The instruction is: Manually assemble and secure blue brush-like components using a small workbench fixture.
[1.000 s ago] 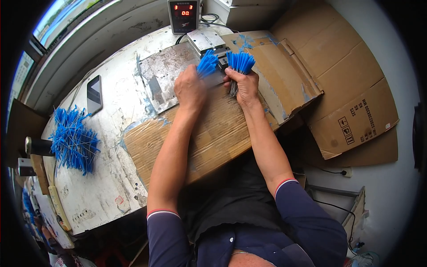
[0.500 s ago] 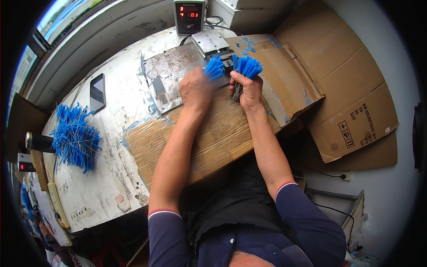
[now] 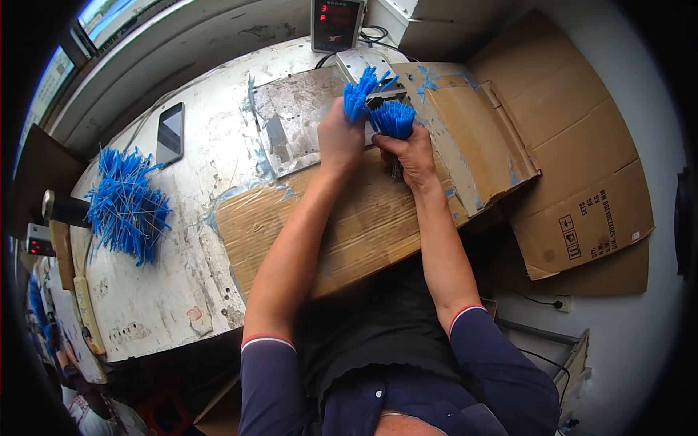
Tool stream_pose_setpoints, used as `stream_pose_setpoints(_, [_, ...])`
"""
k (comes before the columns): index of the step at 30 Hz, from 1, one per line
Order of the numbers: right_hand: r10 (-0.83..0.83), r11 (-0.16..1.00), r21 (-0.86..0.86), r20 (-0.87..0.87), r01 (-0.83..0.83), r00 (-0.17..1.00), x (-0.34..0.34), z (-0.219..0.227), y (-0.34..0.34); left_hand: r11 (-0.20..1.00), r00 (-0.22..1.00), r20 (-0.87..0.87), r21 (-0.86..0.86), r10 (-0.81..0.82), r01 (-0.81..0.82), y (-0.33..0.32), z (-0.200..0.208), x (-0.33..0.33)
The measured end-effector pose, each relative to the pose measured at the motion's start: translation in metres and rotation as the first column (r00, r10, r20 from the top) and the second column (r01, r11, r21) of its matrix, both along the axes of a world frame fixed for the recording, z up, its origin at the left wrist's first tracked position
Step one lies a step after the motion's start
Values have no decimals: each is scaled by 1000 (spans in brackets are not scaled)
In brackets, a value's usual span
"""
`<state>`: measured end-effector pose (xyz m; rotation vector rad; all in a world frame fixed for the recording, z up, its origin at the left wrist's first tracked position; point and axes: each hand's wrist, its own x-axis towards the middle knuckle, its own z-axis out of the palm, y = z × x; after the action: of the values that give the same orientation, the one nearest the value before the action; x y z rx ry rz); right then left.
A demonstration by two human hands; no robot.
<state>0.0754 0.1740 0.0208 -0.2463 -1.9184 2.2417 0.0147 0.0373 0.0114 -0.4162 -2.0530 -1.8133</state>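
My left hand [image 3: 342, 142] is closed round a loose bunch of blue-sleeved wires [image 3: 361, 94], whose uneven tips stick up above the fingers. Right beside it, my right hand [image 3: 412, 154] grips a thicker bundle of blue-sleeved wires [image 3: 392, 118] with more even tops. Thin grey ends hang out below that fist. Both bunches are held over the cardboard-covered near edge of the bench, just in front of a small metal device [image 3: 385, 98] that they partly hide. A large heap of similar blue wires [image 3: 129, 207] lies on the left of the bench.
A phone [image 3: 170, 134] lies near the heap, with a dark cylinder [image 3: 65, 208] beyond it. A metal plate [image 3: 291, 109] and a red-lit display box [image 3: 336, 25] are at the back. Cardboard [image 3: 327, 232] covers the front edge; a large carton [image 3: 582, 182] stands right.
My left hand has brought its bunch up close against the right one's bundle. My right hand has tilted, and its bundle's tops now face me more. The view has shifted slightly.
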Motion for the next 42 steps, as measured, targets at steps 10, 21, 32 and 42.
stream_pose_setpoints(10, [-242,912,-364,-107,188,964,-5,1,-8,950,951,-44,75,306,-302,-3,4,0])
stream_pose_setpoints(21, [-73,997,-7,-127,73,989,1,2,-12,961,968,34,118,247,-250,4,1,4])
stream_pose_setpoints(32, [-142,986,71,-122,152,982,0,1,3,979,979,-14,41,201,-201,1,-5,-1])
stream_pose_setpoints(42, [-242,967,79,2,241,970,-17,3,3,980,980,46,46,194,-196,-5,-9,-5])
